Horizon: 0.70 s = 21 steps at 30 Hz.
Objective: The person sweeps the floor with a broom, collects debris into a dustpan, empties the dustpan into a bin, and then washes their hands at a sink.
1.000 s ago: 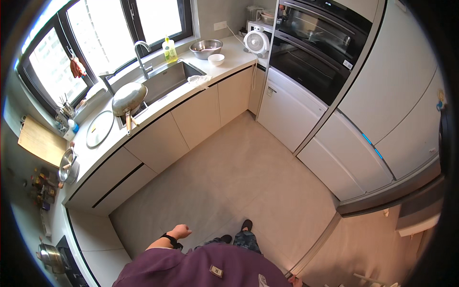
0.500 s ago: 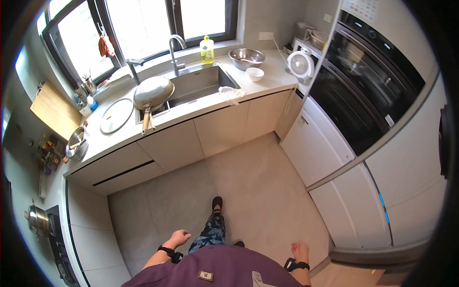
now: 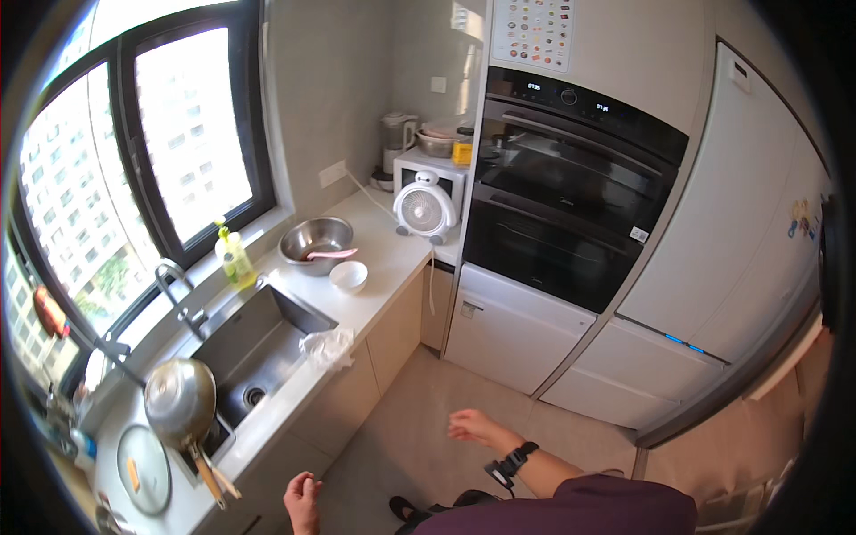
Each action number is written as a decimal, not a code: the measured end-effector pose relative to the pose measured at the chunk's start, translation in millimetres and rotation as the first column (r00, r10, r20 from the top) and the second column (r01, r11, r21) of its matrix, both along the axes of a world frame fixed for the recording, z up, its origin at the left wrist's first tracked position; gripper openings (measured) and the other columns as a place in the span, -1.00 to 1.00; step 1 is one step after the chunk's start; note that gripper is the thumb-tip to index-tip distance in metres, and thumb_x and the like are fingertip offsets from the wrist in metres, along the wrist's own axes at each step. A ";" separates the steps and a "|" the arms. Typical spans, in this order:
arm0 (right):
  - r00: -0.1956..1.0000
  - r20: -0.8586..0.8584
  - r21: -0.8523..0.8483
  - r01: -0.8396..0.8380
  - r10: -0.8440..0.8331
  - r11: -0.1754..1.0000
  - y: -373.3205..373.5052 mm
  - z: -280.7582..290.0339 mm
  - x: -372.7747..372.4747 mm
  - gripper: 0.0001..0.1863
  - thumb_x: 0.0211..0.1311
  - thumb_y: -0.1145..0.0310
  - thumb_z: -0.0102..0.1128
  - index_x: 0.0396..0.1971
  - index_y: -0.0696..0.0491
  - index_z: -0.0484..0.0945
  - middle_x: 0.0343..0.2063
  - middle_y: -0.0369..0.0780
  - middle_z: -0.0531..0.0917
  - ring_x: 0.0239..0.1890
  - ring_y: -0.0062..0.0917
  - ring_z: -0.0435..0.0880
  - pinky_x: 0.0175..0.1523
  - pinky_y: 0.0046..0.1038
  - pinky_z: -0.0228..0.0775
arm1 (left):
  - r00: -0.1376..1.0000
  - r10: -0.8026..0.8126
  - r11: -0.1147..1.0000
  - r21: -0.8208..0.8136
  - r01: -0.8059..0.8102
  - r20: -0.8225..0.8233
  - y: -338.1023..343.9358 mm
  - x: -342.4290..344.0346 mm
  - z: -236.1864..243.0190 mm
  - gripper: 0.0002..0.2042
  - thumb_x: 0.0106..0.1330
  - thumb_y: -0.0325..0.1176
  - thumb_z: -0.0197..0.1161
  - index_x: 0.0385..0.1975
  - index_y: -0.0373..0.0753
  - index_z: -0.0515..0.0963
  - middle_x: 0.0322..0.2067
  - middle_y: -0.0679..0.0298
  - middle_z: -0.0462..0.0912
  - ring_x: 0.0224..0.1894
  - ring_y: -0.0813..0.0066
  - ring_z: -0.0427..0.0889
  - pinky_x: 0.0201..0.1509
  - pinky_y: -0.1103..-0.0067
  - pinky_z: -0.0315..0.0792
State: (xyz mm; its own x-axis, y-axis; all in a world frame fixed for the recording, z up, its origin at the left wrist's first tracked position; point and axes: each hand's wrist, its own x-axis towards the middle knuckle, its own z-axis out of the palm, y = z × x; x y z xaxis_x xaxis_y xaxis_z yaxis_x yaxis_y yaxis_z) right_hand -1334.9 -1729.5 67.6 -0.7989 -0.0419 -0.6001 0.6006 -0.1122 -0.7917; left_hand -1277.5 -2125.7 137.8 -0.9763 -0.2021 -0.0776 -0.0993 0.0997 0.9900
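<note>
My right hand [image 3: 479, 428] reaches forward over the floor, fingers loosely stretched and nothing in them, a black band on its wrist. My left hand [image 3: 303, 499] hangs low beside the counter front, its fingers curled in with nothing visible in them. Nearest to it is the wooden handle of an upturned wok [image 3: 181, 406], which rests over the left end of the sink [image 3: 267, 352]. A white cloth [image 3: 327, 348] hangs over the sink's front rim. Neither hand touches anything that I can see.
A steel bowl [image 3: 299, 243] with a pink-handled utensil, a white bowl [image 3: 349, 277] and a white fan [image 3: 424, 212] stand on the counter. A glass lid [image 3: 153, 455] lies left of the wok. Built-in ovens [image 3: 571, 205] and a white fridge [image 3: 713, 223] line the right side.
My view has turned right, so the ovens and fridge now sit nearer the middle. My right hand has come up and forward, while my left hand is now close to the counter.
</note>
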 end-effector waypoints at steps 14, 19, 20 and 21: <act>0.834 -0.347 -0.132 -0.497 0.430 0.858 -173.3 156.0 -277.1 -0.66 0.10 0.30 0.09 -0.14 0.12 0.36 -0.41 -0.27 0.55 -0.45 -0.65 0.57 -0.43 -0.68 0.34 | 0.942 0.318 0.455 0.855 -0.250 0.106 -58.3 -248.3 55.8 -0.78 0.24 -0.31 -0.04 -0.25 -0.28 0.44 -0.23 0.17 0.53 -0.18 0.31 0.51 -0.09 0.48 0.36; 0.797 -0.327 -0.174 -0.579 0.507 0.797 -259.0 178.4 -356.9 -0.76 0.16 0.32 0.02 -0.19 0.08 0.39 -0.37 -0.27 0.56 -0.40 -0.61 0.57 -0.35 -0.66 0.36 | 0.864 0.474 0.092 0.966 -0.240 0.169 -86.5 -324.1 65.7 -0.80 0.23 -0.41 -0.07 -0.25 -0.35 0.44 -0.16 0.10 0.49 -0.04 0.24 0.44 0.05 0.35 0.32; 0.789 -0.310 -0.180 -0.597 0.531 0.782 -277.6 173.8 -369.4 -0.76 0.18 0.31 -0.01 -0.18 0.07 0.39 -0.34 -0.26 0.57 -0.37 -0.60 0.56 -0.31 -0.64 0.36 | 0.837 0.512 0.046 0.967 -0.251 0.193 -91.1 -333.5 62.6 -0.80 0.23 -0.42 -0.08 -0.29 -0.35 0.45 -0.17 0.10 0.50 -0.03 0.23 0.43 0.05 0.32 0.33; 0.792 -0.301 -0.186 -0.595 0.532 0.782 -294.3 170.0 -381.5 -0.78 0.18 0.28 0.00 -0.22 0.06 0.40 -0.35 -0.26 0.57 -0.37 -0.60 0.56 -0.32 -0.64 0.36 | 0.822 0.530 0.002 0.969 -0.246 0.207 -93.5 -344.1 58.0 -0.80 0.23 -0.41 -0.10 -0.29 -0.35 0.44 -0.16 0.10 0.49 -0.02 0.22 0.42 0.05 0.32 0.33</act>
State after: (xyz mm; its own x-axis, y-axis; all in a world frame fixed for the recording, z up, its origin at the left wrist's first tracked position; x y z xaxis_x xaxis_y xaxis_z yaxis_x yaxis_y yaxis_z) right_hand -1716.4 -2023.8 237.6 -0.6893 -0.6532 -0.3134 0.4345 -0.0266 -0.9003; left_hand -1621.6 -2219.3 195.7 -0.7928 -0.4523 -0.4085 0.4023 -0.8919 0.2067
